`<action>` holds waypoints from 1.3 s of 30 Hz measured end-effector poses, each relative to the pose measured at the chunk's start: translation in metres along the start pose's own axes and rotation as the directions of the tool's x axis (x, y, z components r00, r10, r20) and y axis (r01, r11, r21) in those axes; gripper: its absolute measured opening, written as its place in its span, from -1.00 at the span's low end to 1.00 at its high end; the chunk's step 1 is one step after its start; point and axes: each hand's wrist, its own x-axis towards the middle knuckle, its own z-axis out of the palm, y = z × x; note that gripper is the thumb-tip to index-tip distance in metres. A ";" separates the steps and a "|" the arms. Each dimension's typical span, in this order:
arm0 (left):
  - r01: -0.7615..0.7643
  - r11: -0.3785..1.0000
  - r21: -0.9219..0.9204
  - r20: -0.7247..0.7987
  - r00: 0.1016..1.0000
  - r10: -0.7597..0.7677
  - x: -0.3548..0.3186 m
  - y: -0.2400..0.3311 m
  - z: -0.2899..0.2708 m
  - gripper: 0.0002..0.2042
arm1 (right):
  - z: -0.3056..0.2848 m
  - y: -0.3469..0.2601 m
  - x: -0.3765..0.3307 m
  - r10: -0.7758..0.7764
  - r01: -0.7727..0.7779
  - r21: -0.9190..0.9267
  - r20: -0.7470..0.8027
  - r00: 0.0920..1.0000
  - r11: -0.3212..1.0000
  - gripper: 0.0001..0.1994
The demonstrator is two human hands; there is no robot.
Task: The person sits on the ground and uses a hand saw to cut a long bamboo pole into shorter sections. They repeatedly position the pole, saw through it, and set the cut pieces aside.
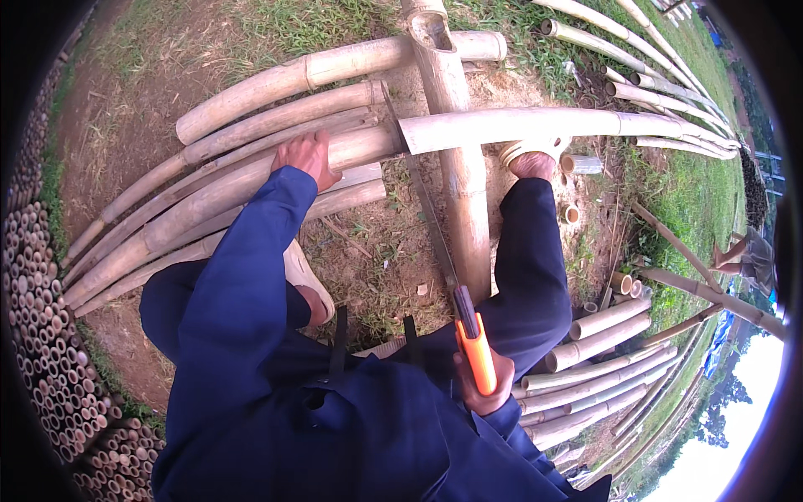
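Observation:
My left hand (308,159) presses down on a bamboo pole (361,147) to the left of the saw, its fingers curled over the top. In my right hand (492,386) is the orange handle of a hand saw (425,194). Its long thin blade crosses the pole at a narrow gap; how deep it sits cannot be seen. Right of the blade, a paler bamboo length (519,127) lies across a thick bamboo support (466,209). My right foot (534,165), in a sandal, is at the near side of that length.
More bamboo poles (288,79) lie beside the left hand. Cut bamboo ends (42,314) are stacked at the far left. Other poles lie at the upper right and in a pile (598,376) by my right knee. Short offcuts (581,164) and sawdust lie on the ground. A person (746,258) is at the right edge.

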 end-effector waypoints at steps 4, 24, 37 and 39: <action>-0.024 1.000 -0.012 -0.018 1.000 0.023 0.005 0.005 0.003 -0.33 | 0.050 0.007 0.109 -0.016 0.018 0.062 -0.043 0.999 0.998 -0.86; -0.019 0.999 0.045 0.064 0.998 0.016 0.004 -0.008 -0.007 -0.31 | 0.022 0.004 0.015 0.050 -0.049 0.065 -0.016 0.999 0.997 -0.77; -0.004 0.999 0.054 0.089 0.996 -0.001 0.001 -0.005 -0.005 -0.26 | 0.016 0.018 0.014 0.029 -0.030 0.035 0.008 1.000 0.999 -0.78; -0.005 0.998 0.070 0.083 0.997 0.000 0.000 -0.004 0.000 -0.25 | 0.005 0.000 -0.009 -0.078 0.076 -0.103 -0.017 0.997 0.992 -0.64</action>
